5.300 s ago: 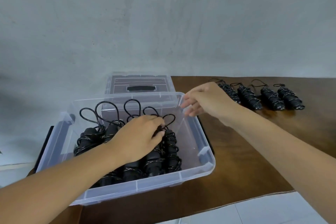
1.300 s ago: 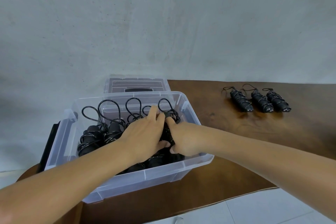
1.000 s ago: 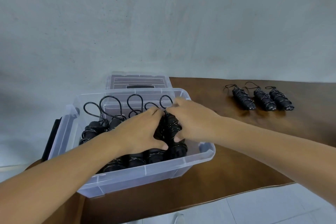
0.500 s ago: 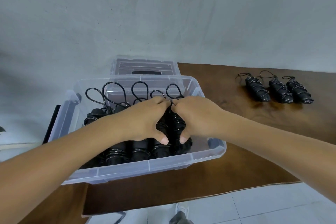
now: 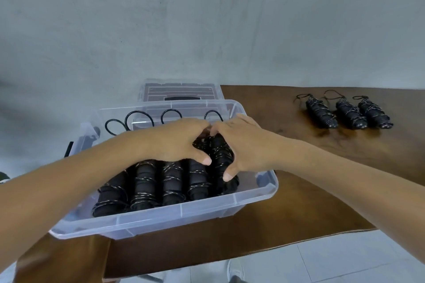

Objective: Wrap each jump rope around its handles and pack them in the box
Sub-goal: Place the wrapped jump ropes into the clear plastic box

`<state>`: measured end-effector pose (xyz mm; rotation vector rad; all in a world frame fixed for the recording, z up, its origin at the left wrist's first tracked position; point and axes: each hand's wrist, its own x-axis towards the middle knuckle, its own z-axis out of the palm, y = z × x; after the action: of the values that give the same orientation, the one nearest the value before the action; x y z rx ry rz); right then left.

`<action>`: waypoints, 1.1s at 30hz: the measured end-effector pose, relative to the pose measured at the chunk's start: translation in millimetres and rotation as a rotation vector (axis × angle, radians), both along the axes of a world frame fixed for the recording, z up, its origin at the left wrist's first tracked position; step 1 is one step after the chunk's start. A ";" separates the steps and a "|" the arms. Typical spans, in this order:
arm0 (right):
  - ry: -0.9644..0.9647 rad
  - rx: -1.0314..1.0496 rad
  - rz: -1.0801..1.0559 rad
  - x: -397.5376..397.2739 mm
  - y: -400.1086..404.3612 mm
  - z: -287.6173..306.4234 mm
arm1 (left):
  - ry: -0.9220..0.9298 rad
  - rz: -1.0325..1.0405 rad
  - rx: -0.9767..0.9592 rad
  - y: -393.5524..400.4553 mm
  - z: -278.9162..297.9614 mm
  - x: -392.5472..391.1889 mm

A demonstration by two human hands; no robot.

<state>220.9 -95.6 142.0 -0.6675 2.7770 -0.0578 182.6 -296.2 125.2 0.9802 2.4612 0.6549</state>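
A clear plastic box stands on the left end of the brown table. Inside it lies a row of several black wrapped jump ropes, their cord loops sticking up at the far wall. My right hand grips the rightmost bundle from the right, thumb low on its side. My left hand covers the row and closes on the same bundle from the left, and the fingertips of both hands meet at its far end. Three more wrapped jump ropes lie side by side at the table's far right.
The box's clear lid leans behind the box against the grey wall. The table's front edge runs just below the box, with white floor tiles beyond it. A dark object shows left of the box.
Since five seconds ago one wrapped rope left the table row and came to the box with my right hand. In the last second both hands closed around it at the row's right end.
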 end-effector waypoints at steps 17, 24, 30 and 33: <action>0.111 -0.341 -0.301 -24.0 195.5 -1.6 | 0.182 0.150 0.139 156.4 43.0 -37.4; 0.024 -0.411 -0.440 -52.3 317.3 -21.0 | 0.123 0.139 0.017 261.9 36.6 -62.6; 0.025 -0.477 -0.570 -86.7 420.2 -39.5 | 0.072 0.171 -0.053 346.6 23.7 -91.8; 0.060 -0.464 -0.633 -104.9 462.6 -52.2 | 0.061 0.209 -0.085 386.7 12.6 -104.2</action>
<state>116.0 366.9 89.8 0.1538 2.9319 -0.8349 78.4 90.5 137.7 0.7272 2.6461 0.5874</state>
